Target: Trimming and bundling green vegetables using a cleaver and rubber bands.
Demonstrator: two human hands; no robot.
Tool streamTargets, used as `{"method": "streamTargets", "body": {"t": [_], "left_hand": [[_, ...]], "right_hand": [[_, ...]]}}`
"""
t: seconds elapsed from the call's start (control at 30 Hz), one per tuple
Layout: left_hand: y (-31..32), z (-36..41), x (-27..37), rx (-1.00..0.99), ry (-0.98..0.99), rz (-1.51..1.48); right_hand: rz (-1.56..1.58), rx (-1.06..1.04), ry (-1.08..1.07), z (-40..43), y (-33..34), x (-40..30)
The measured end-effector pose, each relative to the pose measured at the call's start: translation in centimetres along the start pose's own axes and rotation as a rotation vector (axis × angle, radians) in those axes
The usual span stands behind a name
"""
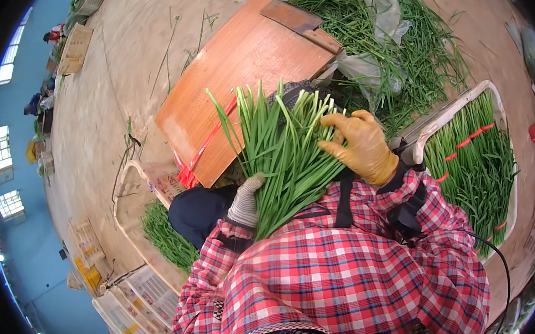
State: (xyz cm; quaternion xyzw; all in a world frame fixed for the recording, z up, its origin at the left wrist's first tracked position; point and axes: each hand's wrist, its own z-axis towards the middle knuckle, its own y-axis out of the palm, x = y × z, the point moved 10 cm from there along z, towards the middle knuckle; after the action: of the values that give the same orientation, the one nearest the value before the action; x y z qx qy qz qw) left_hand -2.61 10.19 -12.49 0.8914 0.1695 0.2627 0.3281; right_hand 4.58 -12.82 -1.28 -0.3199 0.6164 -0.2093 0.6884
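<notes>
A loose bunch of long green leafy stalks, resembling garlic chives (280, 154), fans out in front of my torso with its pale ends pointing away from me. My left hand (247, 200), in a striped knit glove, grips the bunch low on its left side. My right hand (361, 146), in a yellow rubber glove, is at the pale ends on the right, thumb and fingers apart and touching or very near the stalks; whether it pinches any is unclear. Beyond the bunch lies a slanted wooden board (251, 71) with red ties (189, 172) at its near left corner and a flat metal blade (291, 16) on its far edge.
A heap of loose stalks (412, 60) with clear plastic lies beyond the board. On the right, a white crate (420, 146) holds red-tied bundles (470, 169); another crate (121, 202) with greens stands left. Stacked crates (138, 307) are at lower left. People (39, 102) are far left.
</notes>
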Motion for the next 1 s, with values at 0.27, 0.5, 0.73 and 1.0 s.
{"method": "streamTargets", "body": {"t": [0.27, 0.5, 0.73, 1.0], "left_hand": [[1.3, -0.5, 0.0, 0.057, 0.014, -0.026], [1.2, -0.3, 0.1, -0.002, 0.013, -0.071], [0.4, 0.0, -0.4, -0.015, -0.036, -0.106], [0.5, -0.2, -0.2, -0.023, -0.005, -0.111]], "right_hand": [[-0.194, 0.208, -0.082, 1.3, 1.2, 0.4], [-0.528, 0.431, 0.440, 1.9, -12.9, 11.6], [-0.149, 0.095, -0.271, 2.9, -4.6, 0.0], [-0.090, 0.019, -0.283, 4.6, -4.4, 2.3]]}}
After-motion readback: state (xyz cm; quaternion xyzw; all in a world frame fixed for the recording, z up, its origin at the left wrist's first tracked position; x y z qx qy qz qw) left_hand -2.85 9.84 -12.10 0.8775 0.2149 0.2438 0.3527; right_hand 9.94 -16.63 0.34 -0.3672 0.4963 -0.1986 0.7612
